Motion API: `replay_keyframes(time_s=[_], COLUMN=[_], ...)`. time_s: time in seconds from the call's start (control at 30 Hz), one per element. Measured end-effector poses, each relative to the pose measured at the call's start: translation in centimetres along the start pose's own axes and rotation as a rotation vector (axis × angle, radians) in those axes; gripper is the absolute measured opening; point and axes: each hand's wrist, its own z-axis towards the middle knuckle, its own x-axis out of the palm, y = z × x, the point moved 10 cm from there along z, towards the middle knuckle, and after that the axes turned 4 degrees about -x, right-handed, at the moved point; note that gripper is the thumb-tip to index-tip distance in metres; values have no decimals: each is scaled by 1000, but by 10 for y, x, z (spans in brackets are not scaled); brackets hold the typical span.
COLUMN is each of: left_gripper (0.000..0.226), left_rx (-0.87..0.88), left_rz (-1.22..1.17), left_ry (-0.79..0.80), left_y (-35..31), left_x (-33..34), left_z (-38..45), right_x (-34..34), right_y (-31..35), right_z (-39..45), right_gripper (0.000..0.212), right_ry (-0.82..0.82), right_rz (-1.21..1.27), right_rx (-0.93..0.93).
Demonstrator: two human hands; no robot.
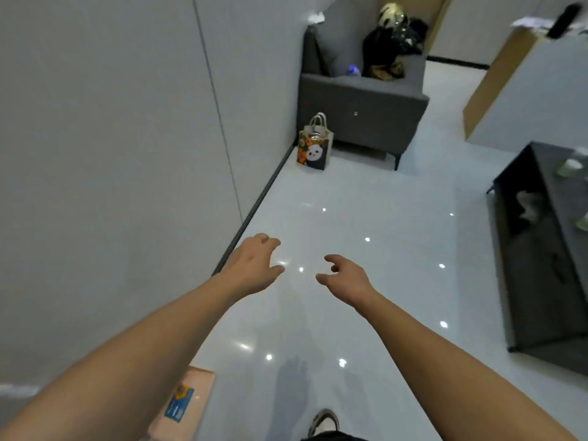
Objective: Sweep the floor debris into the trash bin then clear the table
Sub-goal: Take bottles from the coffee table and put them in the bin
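Now both hands, left hand (254, 265) and right hand (345, 276), empty.

A panda-print tote bag (315, 144) stands on the floor just beside a grey sofa (362, 109) holding dark clothing (389, 46).

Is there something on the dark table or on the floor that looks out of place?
Yes: crumpled white paper and cups lie scattered on the dark table. The glossy floor shows no debris. Both hands, left and right, are empty.
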Motion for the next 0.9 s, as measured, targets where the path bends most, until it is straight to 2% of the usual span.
replay_keyframes(time_s=[0.27, 0.57, 0.7, 0.9], left_gripper=[62, 63, 62, 62], left_rx=[370, 806, 899, 954], left_rz=[19, 73, 30, 8], left_ry=[143, 269, 327, 399], left_y=[-277, -549, -655, -777], left_x=[67, 141, 164, 173], left_z=[109, 207, 277, 386], right_x=[-225, -395, -481, -589], right_y=[-150, -297, -342, -378], right_z=[-19, -25, -1, 48], right_gripper=[64, 67, 70, 71], right_ry=[-338, -680, -789, -854], right_rz=[53, 209, 251, 317], right_rx=[191, 452, 520, 640])
